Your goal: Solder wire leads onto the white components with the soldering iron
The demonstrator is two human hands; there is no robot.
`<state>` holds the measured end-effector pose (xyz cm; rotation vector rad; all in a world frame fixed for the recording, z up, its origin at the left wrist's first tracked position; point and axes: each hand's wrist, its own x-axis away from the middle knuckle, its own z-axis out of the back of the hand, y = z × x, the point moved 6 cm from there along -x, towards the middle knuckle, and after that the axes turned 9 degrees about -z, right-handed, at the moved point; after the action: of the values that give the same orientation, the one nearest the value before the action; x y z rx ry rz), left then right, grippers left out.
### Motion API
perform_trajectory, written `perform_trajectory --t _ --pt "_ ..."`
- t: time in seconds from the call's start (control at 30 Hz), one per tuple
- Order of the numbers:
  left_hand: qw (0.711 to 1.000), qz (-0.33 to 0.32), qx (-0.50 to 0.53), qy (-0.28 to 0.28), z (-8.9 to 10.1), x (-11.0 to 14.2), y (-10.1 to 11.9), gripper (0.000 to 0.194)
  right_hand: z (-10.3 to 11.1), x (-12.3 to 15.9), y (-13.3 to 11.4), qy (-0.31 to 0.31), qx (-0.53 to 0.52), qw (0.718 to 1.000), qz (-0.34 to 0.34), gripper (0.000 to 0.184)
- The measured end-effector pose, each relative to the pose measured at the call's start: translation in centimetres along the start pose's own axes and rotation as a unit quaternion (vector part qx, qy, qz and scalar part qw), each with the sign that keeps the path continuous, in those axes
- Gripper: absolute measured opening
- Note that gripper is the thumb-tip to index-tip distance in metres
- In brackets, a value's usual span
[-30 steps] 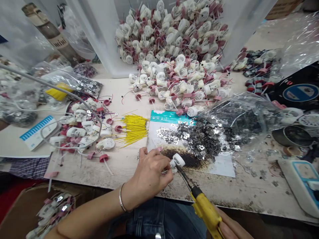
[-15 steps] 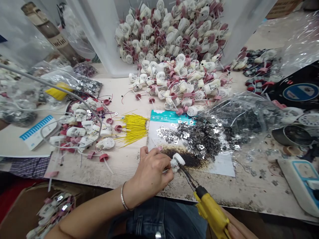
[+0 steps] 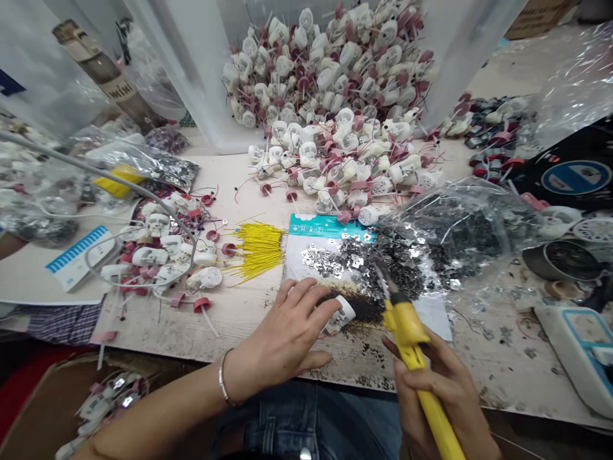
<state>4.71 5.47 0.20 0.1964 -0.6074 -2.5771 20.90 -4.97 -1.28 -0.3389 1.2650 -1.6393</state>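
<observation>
- The left hand [image 3: 287,326] holds a white plastic cylindrical housing [image 3: 345,313] in its fingertips, the long axis running from 8 to 2 o'clock, above a scorched white paper sheet [image 3: 433,326].
- The right hand [image 3: 433,383] wraps closed around a yellow-handled soldering iron [image 3: 406,326], whose metal tip lies near the housing at 1 o'clock, not touching.
- The left forearm reaches in from 7 o'clock.

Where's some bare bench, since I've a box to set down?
Bare bench lies left of the left hand, below the yellow wires, and, speckled, between the white paper and the white plastic box. White parts crowd the middle.
</observation>
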Motion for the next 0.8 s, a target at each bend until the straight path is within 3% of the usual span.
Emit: perform_trajectory --t 0.07,0.13,0.23,0.4,0.57,0.7,0.8 --pt "1.000 -0.020 -0.007 -0.005 -0.3 -0.2 0.0 0.036 -2.1 -1.1 -0.5 0.019 -0.001 0.998 0.055 0.020" --pt "1.000 -0.026 0.013 0.002 -0.6 -0.4 -0.3 0.013 -4.4 -1.9 -0.6 -0.027 0.005 0.995 0.099 0.019" --pt "0.997 -0.019 0.066 0.028 -0.4 -0.4 -1.0 0.023 -6.3 -2.4 0.1 -0.069 0.005 0.991 0.112 0.018" --pt "0.990 -0.004 0.051 0.131 1.0 -1.1 -3.1 0.019 -6.5 -2.2 0.4 -0.076 -0.006 0.991 0.110 0.018" --pt "0.998 0.054 0.022 0.022 -0.6 -1.8 -4.4 0.023 -6.4 -2.4 0.3 -0.063 0.003 0.994 0.093 0.017" --pt "0.994 0.077 -0.013 0.072 -0.7 -1.1 -4.7 0.019 -6.9 -2.4 -0.4 -0.053 -0.006 0.995 0.080 0.018" --pt "0.997 0.055 -0.001 0.046 -1.1 -0.6 -4.3 0.018 -7.6 -2.0 -0.9 -0.079 -0.038 0.993 0.074 0.018"
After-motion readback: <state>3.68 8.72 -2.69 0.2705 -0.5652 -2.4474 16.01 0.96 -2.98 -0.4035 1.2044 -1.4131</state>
